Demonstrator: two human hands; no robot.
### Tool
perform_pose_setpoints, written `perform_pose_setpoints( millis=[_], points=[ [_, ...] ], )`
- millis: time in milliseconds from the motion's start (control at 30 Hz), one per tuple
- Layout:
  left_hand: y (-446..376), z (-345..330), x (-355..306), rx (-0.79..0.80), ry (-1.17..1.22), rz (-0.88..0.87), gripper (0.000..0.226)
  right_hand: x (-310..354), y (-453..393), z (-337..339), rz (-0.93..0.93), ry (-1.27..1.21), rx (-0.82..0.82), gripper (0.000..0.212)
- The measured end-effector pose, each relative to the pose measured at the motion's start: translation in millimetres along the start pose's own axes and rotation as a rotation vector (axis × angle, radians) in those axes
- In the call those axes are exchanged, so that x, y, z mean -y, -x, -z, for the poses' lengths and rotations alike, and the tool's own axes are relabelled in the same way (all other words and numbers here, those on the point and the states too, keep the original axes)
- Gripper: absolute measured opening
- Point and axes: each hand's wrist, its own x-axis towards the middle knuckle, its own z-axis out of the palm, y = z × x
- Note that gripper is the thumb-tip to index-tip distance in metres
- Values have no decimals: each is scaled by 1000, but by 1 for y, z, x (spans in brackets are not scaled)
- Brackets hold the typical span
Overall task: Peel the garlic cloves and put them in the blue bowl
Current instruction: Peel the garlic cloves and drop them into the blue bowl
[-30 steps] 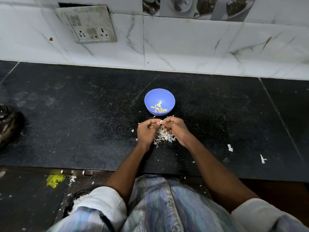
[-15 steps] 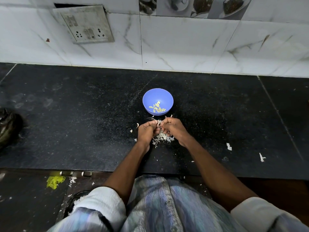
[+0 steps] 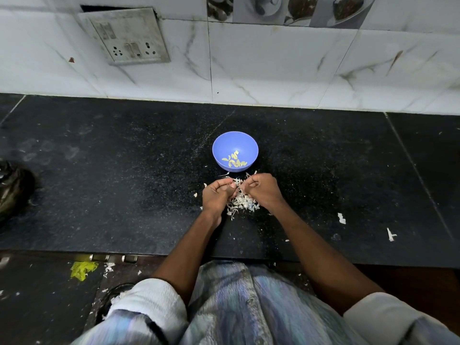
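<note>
The blue bowl [image 3: 235, 143] stands on the black counter and holds several peeled yellowish garlic cloves [image 3: 235, 161]. Just in front of it lies a heap of white garlic skins [image 3: 242, 202]. My left hand [image 3: 217, 195] and my right hand [image 3: 262, 190] hover over that heap with curled fingers, their fingertips meeting at a small whitish garlic piece [image 3: 237, 182] between them. The piece is mostly hidden by the fingers, so I cannot tell whether skin is still on it.
White skin scraps [image 3: 341, 218] lie on the black counter [image 3: 124, 185] to the right. A dark bag [image 3: 12, 190] sits at the far left edge. A tiled wall with a switch plate [image 3: 129, 36] rises behind the bowl. The counter's front edge runs just before my lap.
Both hands have stayed over the skin heap, working the piece between their fingertips. They have dipped slightly nearer the heap. The bowl has not moved.
</note>
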Motion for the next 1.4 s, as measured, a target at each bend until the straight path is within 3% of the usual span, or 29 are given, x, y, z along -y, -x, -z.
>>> perform_pose_setpoints(
  millis=[200,333,467,633,767,833,967,1200,1400],
  points=[
    [3,2,3,31,-150,-121,30,5,3,2,-11,-6,14,30],
    [1,4,5,38,-201,-184,28,6,4,3,-14,-53,-43,25],
    [1,5,5,24,-201,-200,27,10,8,4,-39,-116,-45,7],
    [-2,6,7,-14,-211,-227,19,13,6,5,-101,-100,-93,20],
    [-2,8,9,-31,-217,-262,11,10,6,5,-59,-105,-136,5],
    [-2,8,9,-21,-222,-274,10,11,5,5,-39,-132,-77,1],
    [2,6,5,16,-168,-244,17,13,7,0,-89,-413,158,14],
    [4,2,1,-9,-148,-262,21,11,5,-9,-131,-594,90,13],
    [5,-1,5,-81,-197,-317,22,15,3,-10,-151,-587,75,9]
  ],
)
